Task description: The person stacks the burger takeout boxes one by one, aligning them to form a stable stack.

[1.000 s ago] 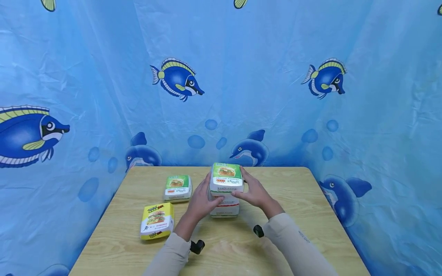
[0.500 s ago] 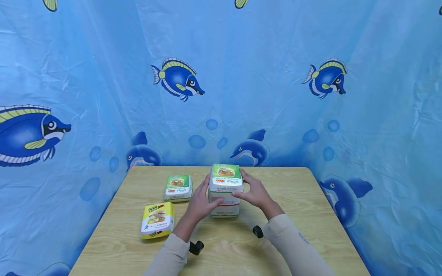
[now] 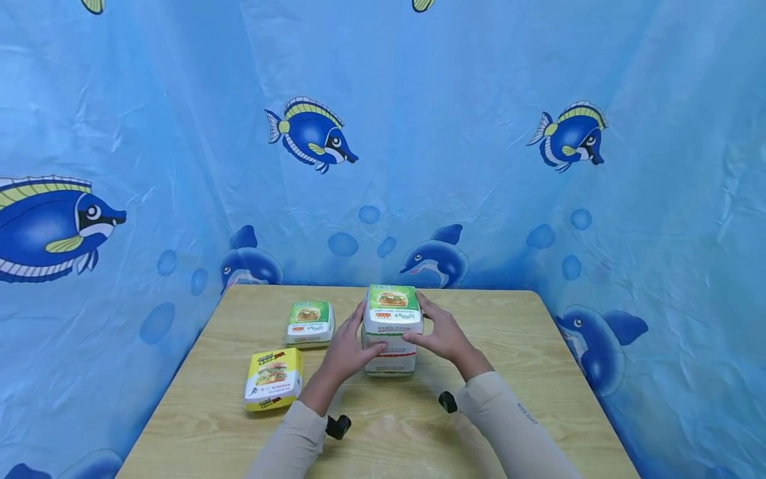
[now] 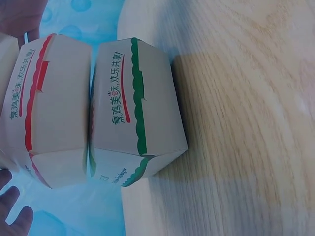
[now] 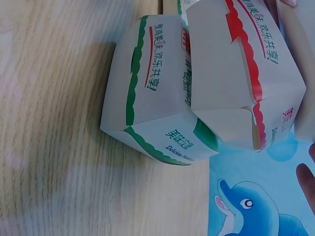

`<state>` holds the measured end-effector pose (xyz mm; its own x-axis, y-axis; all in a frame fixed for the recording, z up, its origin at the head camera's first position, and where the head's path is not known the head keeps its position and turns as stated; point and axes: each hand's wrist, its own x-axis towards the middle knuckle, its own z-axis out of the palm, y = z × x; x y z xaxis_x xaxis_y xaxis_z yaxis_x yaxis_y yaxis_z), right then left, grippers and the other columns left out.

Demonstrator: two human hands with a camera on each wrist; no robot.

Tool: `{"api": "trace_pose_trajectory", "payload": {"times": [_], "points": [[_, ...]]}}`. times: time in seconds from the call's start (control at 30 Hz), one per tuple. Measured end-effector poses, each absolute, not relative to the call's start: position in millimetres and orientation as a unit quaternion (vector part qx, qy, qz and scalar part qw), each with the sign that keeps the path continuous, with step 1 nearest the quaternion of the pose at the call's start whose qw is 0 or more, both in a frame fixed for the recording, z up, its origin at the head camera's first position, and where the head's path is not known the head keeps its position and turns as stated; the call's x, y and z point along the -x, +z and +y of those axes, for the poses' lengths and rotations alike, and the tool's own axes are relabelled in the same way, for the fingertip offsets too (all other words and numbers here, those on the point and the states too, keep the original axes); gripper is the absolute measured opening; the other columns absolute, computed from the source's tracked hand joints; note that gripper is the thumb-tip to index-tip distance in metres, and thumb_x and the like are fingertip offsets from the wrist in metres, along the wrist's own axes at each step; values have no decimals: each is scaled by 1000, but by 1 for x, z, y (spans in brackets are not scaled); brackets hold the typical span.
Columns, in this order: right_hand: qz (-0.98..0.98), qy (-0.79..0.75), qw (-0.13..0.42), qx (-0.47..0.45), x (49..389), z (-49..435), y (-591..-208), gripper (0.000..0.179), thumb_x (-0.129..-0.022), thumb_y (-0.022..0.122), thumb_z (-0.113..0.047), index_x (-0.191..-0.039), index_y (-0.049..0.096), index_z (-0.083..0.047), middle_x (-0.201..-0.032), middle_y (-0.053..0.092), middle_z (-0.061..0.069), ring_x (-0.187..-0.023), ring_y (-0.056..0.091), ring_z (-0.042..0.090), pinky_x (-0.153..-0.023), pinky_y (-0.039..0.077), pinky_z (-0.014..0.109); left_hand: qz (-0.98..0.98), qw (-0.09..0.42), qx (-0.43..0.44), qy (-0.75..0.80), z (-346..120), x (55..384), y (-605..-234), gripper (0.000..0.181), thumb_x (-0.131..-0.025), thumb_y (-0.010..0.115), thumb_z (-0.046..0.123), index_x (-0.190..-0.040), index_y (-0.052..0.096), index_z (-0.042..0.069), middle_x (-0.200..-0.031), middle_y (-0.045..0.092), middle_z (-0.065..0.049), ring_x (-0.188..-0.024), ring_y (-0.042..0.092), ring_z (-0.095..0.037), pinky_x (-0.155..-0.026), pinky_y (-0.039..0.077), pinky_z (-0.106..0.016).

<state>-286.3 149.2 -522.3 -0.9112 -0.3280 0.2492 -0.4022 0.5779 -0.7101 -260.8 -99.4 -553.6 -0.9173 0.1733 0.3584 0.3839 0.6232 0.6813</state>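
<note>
Three burger boxes are stacked at mid-table. On top is a green-and-white burger box [image 3: 392,307], gripped from both sides. My left hand [image 3: 347,351] holds its left side and my right hand [image 3: 445,336] its right, with both thumbs toward the front. Below it sits a box with red scalloped trim [image 4: 64,98], and a box with green trim [image 4: 115,103] stands on the wood at the bottom. In the right wrist view, the red-trimmed box [image 5: 236,73] sits slightly askew over the lower green-trimmed box [image 5: 157,98]. Each wrist view shows only part of the hands.
Left of the stack lie another green-and-white burger box [image 3: 310,324] and, closer to me, a yellow burger box [image 3: 273,379]. All stand on a light wooden table [image 3: 497,372]. A blue curtain [image 3: 383,133] with fish and dolphins surrounds the table's back and sides.
The top box has come down slightly onto the stack, still between both hands. The hands have barely moved, and the other boxes stay put.
</note>
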Motion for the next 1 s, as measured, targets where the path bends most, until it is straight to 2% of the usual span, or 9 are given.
{"api": "trace_pose_trajectory", "payload": {"times": [0.23,0.37,0.5,0.63,0.73,1.0], "points": [[-888,415,33,-194,287,149,-521,109,-73,74,-65,-157,21,-22,-157,27,-1,-130,44,35,-99,39,60,-896,122,160,-397,-101,264,-555,106,-78,73,61,-158,11,32,-154,35,-7,-135,38,-34,-100,39,-58],[-891,410,35,-192,287,149,-522,110,-71,75,-66,-157,23,-21,-157,28,-1,-129,45,36,-98,39,62,-895,114,155,-403,-101,264,-555,106,-77,74,60,-157,9,34,-154,34,-7,-136,37,-34,-102,37,-58],[-893,402,36,-197,288,149,-525,109,-72,74,-67,-157,21,-23,-157,28,-1,-133,42,32,-99,41,57,-898,107,149,-400,-101,263,-556,106,-76,72,64,-157,8,36,-155,33,-6,-136,36,-33,-102,38,-57],[-894,403,35,-195,289,150,-529,109,-72,74,-66,-157,21,-23,-156,30,1,-133,42,31,-99,42,54,-901,109,153,-391,-99,264,-558,106,-77,69,67,-157,10,32,-154,34,-6,-136,37,-33,-101,39,-57],[-891,412,34,-189,289,151,-532,110,-72,75,-64,-157,22,-20,-155,33,4,-131,44,32,-99,42,55,-898,111,161,-395,-98,265,-558,105,-78,70,65,-157,10,32,-154,35,-5,-136,38,-32,-101,39,-57],[-896,405,34,-178,290,154,-536,110,-72,75,-65,-157,22,-19,-153,36,6,-128,47,32,-98,44,52,-891,103,162,-412,-94,266,-559,106,-78,76,55,-155,4,41,-152,38,-4,-133,41,-31,-100,40,-56]]}}
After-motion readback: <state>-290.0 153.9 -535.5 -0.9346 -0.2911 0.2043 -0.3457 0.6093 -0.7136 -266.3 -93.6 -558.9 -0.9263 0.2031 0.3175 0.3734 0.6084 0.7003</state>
